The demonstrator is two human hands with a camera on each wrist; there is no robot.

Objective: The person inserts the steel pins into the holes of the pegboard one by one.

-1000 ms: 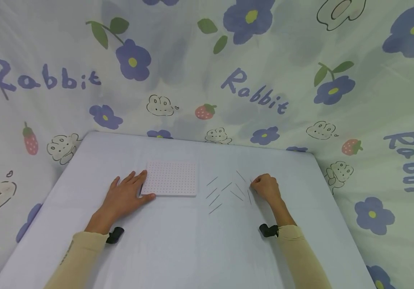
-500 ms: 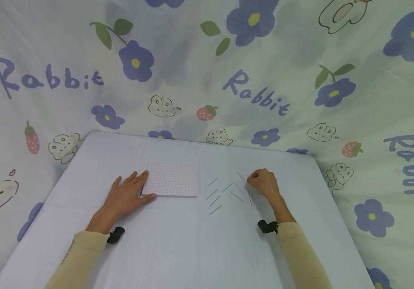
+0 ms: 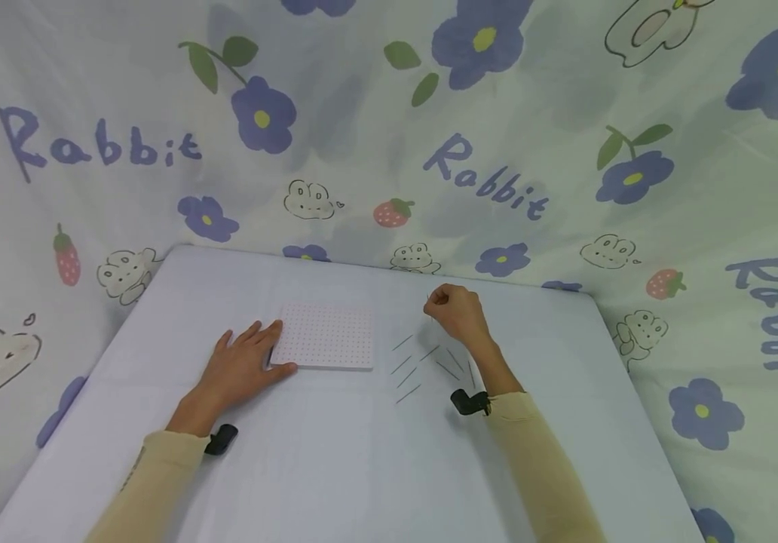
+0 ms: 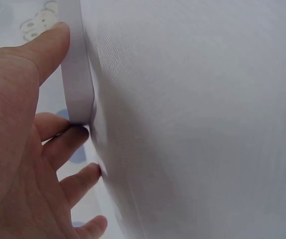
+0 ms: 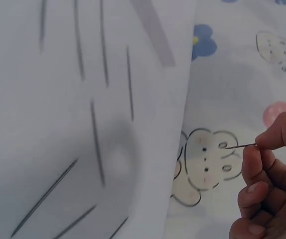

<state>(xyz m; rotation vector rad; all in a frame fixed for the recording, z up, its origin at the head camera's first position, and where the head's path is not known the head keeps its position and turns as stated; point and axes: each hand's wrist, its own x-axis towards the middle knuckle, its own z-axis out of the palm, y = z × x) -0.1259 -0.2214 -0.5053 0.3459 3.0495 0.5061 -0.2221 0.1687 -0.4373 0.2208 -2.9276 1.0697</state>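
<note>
Nearest lay two beige sleeves [image 3: 151, 483], each with a black wrist camera [image 3: 222, 440] just beyond its cuff. Under them spread the white table [image 3: 335, 467].

The left hand [image 3: 243, 369] rested with fingers spread and fairly straight, clenching nothing; its thumb touched the near edge of a white board [image 3: 324, 335] and its fingers met the left end. The board lay flat, dotted with rows of holes, its long axis running left to right.

To the board's right, thin dark loose sticks [image 3: 406, 377] lay in two sets: the left ones slanted up to the right, most of those farther right slanted up to the left, and the rightmost stood nearly in line with the view.

Farther off, above the table, the right hand [image 3: 457, 313] pinched one thin stick [image 5: 240, 146] between thumb and forefinger, the other fingers curled. In the head view its long axis ran close to vertical; in the right wrist view it pointed left from the fingertips, nearly level, its free end dipping slightly.

Behind the table's far edge hung a pale cloth [image 3: 355, 151] printed with flowers, strawberries, rabbits and the word "Rabbit".
</note>
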